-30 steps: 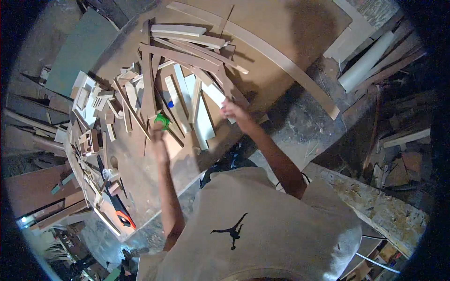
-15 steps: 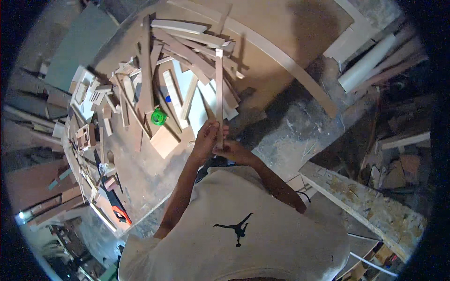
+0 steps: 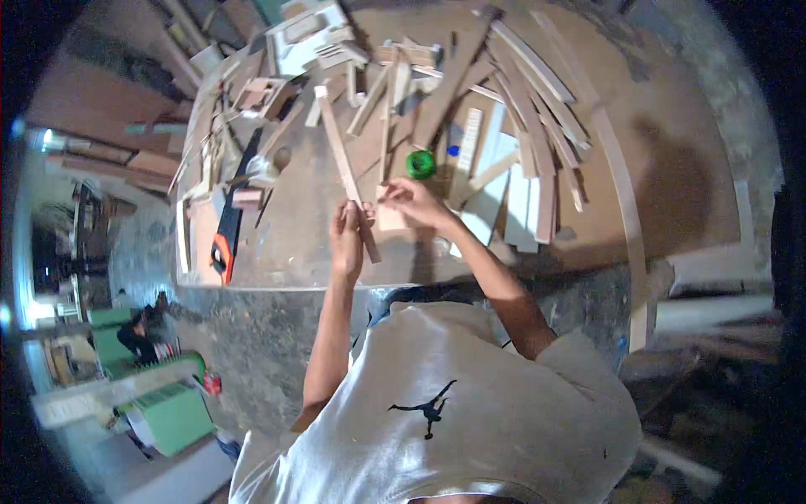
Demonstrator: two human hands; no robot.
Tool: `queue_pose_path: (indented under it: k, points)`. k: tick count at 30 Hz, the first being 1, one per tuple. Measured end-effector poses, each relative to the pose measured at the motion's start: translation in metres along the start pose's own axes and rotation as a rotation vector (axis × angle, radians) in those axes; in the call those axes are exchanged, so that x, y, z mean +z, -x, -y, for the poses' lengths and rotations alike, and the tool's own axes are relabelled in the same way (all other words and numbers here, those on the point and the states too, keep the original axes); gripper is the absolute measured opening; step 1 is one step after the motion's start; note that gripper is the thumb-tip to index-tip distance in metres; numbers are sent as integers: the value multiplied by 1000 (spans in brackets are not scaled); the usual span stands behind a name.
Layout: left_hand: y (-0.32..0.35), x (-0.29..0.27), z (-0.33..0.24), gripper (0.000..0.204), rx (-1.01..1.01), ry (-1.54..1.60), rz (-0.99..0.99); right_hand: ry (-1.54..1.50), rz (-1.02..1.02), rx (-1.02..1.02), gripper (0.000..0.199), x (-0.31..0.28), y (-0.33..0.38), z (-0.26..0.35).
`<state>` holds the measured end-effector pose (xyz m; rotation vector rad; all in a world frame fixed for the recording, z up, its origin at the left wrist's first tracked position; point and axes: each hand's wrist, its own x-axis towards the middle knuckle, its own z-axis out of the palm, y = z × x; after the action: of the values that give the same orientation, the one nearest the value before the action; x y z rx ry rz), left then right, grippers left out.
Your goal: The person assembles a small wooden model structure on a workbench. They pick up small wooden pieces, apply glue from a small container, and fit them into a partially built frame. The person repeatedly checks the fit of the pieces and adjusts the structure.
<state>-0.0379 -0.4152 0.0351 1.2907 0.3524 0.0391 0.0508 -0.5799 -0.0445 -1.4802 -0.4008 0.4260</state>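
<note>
The strip held in the left hand is bare, matt, pale wood. The tabletop is dull brown board, dusty. At two o'clock from the hands, a green roll looks glossy plastic. At nine o'clock, the saw has a dark matt blade and an orange plastic handle.

Green roll, orange-handled (black-bladed) saw, tan strip.

Grey tee – black fig. print; arms bare
</note>
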Motion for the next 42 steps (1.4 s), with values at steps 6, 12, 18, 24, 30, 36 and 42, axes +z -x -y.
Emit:
queue_pose_path:
  k: [6,12,18,24,30,36,42]
  points:
    - [16,-52,-29,35,14,197,-116,714,-571,-154,68,2,-120,-75]
    - [10,-79,-28,41,-1,358,-157,408,-644,231,58,20,-136,-61]
    - [-36,-75,-45,46,-170,206,-35,-717,7,261,23,20,-89,23]
    - [-74,-47,-63,41,-185,71,101,-303,81,168,36,17,-55,117]
    - [-87,-10,-83,46,-125,73,198,-193,99,72,39,13,-45,136]
    - [-88,2,-95,52,-135,46,165,-159,72,62,40,13,-41,141]
    - [-87,1,-97,54,-114,46,159,-197,35,146,52,15,-37,134]
